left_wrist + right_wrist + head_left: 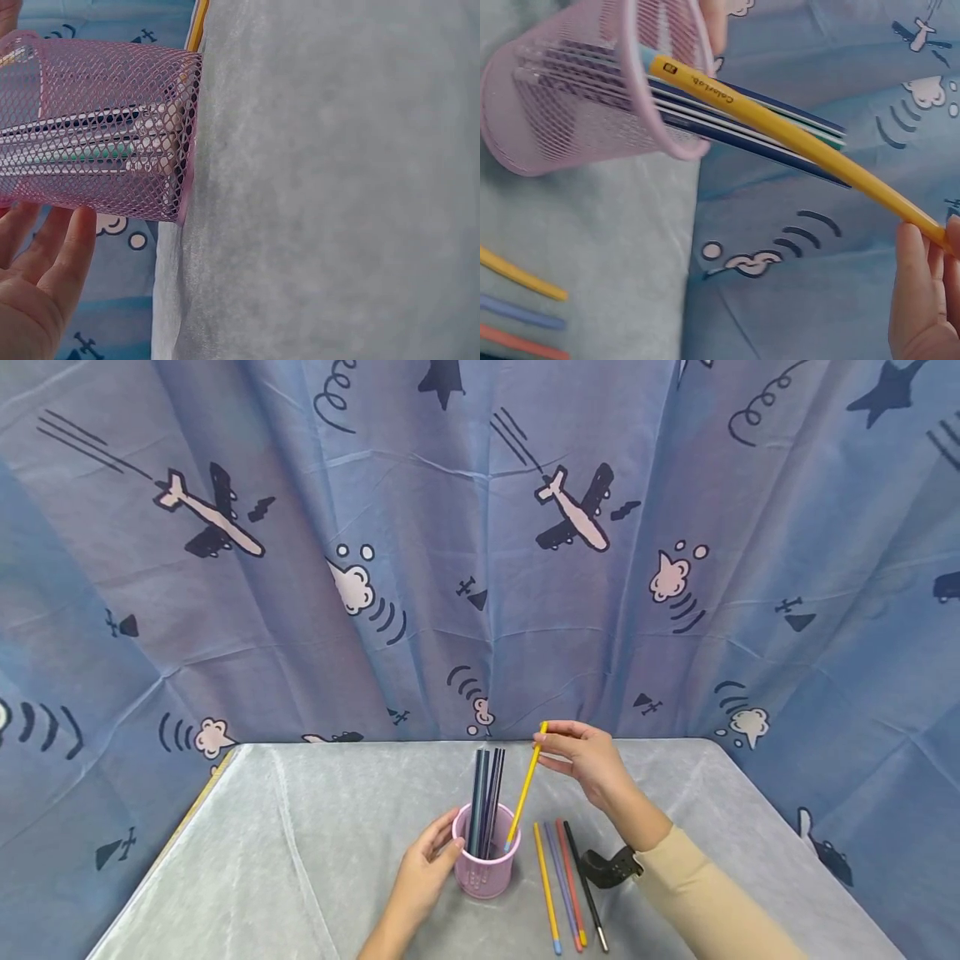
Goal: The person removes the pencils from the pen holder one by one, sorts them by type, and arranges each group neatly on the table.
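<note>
A pink mesh pen cup stands upright on the table, holding several dark striped pencils. My left hand holds the cup's left side near the rim, thumb toward me; in the left wrist view its fingers lie along the mesh. With its fingertips, my right hand pinches a yellow pencil near the top end. That pencil slants down to the left, and its light blue lower end is inside the cup's rim, beside the dark pencils.
Right of the cup lie a yellow pencil, a purple pencil, a red pencil and a black pencil, side by side. A black strap-like object is by the right sleeve. A patterned blue curtain hangs behind the table.
</note>
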A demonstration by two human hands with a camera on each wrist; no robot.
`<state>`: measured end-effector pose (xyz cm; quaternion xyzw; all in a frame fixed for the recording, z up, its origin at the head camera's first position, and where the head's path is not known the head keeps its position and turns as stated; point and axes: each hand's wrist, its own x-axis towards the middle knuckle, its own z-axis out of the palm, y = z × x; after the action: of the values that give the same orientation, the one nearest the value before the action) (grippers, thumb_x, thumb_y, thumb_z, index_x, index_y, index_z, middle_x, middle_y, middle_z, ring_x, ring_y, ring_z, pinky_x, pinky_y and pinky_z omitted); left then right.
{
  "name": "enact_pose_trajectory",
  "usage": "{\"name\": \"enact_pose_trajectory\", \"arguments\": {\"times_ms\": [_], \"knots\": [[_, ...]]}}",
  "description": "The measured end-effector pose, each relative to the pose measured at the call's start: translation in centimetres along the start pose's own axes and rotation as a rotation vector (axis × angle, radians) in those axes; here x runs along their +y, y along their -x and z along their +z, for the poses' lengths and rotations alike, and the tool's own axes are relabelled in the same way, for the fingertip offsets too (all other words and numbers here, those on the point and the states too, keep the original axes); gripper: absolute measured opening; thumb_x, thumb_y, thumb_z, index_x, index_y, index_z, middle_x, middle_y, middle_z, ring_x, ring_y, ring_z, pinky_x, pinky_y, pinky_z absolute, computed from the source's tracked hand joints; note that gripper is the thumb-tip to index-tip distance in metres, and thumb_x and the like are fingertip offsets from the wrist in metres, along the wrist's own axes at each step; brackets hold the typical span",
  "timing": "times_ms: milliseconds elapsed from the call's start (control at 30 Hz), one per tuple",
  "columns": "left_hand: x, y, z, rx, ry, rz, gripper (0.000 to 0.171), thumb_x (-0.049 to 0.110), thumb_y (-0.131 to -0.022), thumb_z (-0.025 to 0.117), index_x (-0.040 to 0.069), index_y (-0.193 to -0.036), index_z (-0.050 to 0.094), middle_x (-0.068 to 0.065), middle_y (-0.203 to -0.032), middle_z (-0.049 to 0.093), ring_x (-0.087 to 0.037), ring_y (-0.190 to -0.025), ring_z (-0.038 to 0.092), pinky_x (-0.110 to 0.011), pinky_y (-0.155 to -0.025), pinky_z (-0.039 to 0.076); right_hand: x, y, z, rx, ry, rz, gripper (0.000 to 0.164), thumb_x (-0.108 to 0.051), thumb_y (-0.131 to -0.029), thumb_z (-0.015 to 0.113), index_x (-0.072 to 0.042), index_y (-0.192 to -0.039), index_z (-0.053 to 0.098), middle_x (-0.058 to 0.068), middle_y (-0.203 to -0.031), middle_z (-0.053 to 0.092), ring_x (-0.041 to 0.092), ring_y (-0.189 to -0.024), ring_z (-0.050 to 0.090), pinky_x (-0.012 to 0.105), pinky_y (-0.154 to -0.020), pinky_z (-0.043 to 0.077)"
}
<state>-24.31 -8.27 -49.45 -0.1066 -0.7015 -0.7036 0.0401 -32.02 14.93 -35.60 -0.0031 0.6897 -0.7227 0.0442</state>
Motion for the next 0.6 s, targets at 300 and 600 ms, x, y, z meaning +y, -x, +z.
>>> {"name": "enact_pose_trajectory", "arguments": {"times_ms": [300, 600], "knots": [[-0.1, 0.0, 0.0, -0.007, 0.001, -0.007, 0.051, 0.014, -0.100, 0.058, -0.008, -0.144, 0.044, -0.029, -0.145, 0.049, -0.045, -0.137, 0.046, -0.038, -0.110, 0.047, -1.6, 0.5, -2.0, -0.031, -0.062, 0.001, 0.016, -0.005, -0.092, 0.069, -0.021, -0.092, 0.072, -0.010, -0.087, 0.075, 0.006, -0.086, 0.073, 0.026, -0.082, 0.063], [0.1, 0.1, -0.1, 0.002, -0.001, -0.009, 0.051, 0.015, -0.100, 0.058, -0.007, -0.144, 0.043, -0.029, -0.146, 0.047, -0.044, -0.138, 0.045, -0.038, -0.111, 0.046, -1.6, 1.0, -5.1, -0.009, 0.045, 0.053, 0.032, -0.014, -0.090, 0.074, -0.006, -0.119, 0.065, -0.011, -0.092, 0.075, 0.004, -0.089, 0.072, 0.028, -0.086, 0.062]]}}
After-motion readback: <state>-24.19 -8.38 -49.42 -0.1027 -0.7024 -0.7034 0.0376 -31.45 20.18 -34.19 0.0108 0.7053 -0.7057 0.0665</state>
